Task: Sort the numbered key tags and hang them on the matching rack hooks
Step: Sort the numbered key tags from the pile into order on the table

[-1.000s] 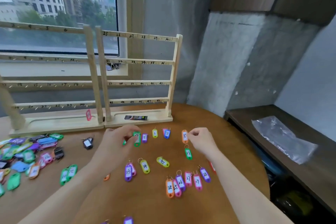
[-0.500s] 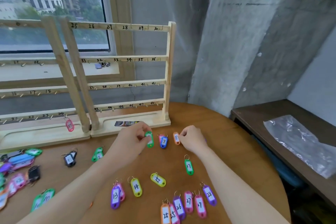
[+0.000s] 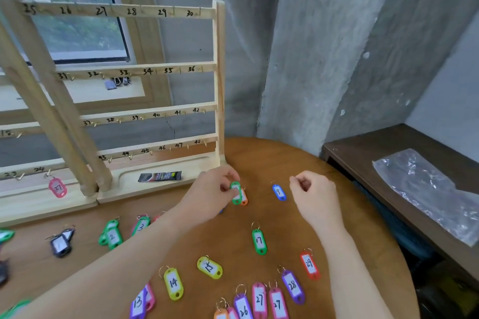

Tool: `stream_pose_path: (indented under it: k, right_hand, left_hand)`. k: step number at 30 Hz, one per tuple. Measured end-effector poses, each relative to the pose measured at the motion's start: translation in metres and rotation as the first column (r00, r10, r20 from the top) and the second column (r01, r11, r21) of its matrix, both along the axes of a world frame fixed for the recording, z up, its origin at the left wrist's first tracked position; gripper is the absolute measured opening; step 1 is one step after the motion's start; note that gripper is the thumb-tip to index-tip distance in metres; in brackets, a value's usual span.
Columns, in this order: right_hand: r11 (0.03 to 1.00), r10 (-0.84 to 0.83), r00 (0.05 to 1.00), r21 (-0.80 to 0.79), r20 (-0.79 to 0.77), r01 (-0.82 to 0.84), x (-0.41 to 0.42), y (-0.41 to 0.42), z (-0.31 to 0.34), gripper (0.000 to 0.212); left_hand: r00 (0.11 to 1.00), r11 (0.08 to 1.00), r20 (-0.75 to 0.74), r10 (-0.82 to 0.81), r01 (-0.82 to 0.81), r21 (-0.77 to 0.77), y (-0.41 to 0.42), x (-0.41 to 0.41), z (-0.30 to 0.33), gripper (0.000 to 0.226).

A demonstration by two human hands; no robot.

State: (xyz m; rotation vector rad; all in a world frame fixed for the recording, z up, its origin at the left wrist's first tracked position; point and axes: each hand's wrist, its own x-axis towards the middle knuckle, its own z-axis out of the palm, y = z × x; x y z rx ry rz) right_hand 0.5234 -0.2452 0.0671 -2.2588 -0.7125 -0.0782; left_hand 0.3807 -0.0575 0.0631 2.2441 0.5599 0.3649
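Key tags in coloured plastic lie nearest on the round wooden table (image 3: 285, 153), a yellow tag marked 14 (image 3: 173, 283) among them. Farther on, the left hand (image 3: 210, 194) pinches a green tag (image 3: 236, 192); the right hand (image 3: 315, 193) is curled, holding nothing, beside a blue tag marked 9 (image 3: 279, 192). Behind stands the pale wooden numbered rack (image 3: 219, 80).

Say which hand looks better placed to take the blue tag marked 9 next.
Probably the right hand. It hangs just right of the blue tag 9, fingers curled and holding nothing. The left hand already pinches a green tag and sits farther from the blue one.
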Motion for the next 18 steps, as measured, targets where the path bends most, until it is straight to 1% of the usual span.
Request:
stream_pose_path:
  k: [3,5,7,9,13,18]
  right_hand:
    - [0.998,-0.027,0.999,-0.047,0.038,0.029,0.006,-0.015,-0.007,0.029]
    - [0.993,-0.062,0.991,-0.097,0.116,0.073,0.006,-0.018,-0.009,0.027]
    - [0.988,-0.084,0.977,-0.108,0.194,0.107,0.004,-0.018,-0.01,0.025]
    - [0.988,-0.077,0.971,-0.111,0.227,0.105,-0.001,-0.015,-0.012,0.026]
    - [0.989,-0.069,0.97,-0.108,0.234,0.097,0.0,-0.017,-0.013,0.025]
    - [0.988,-0.103,0.972,-0.089,0.21,0.124,0.005,-0.023,-0.009,0.023]
  left_hand:
    - [0.999,0.999,-0.003,-0.04,0.04,0.03,-0.005,0.018,-0.001,0.017]
    - [0.999,0.999,0.003,-0.053,0.053,-0.001,-0.008,0.029,-0.002,0.01]
    - [0.998,0.997,0.012,-0.06,0.061,-0.057,-0.011,0.04,-0.003,0.008]
    - [0.998,0.997,0.005,-0.063,0.063,-0.043,-0.011,0.051,-0.007,0.01]
    - [0.997,0.998,-0.046,-0.061,0.06,-0.024,-0.012,0.069,-0.015,0.014]
    - [0.994,0.998,-0.088,-0.06,0.063,0.031,-0.013,0.078,-0.026,0.01]
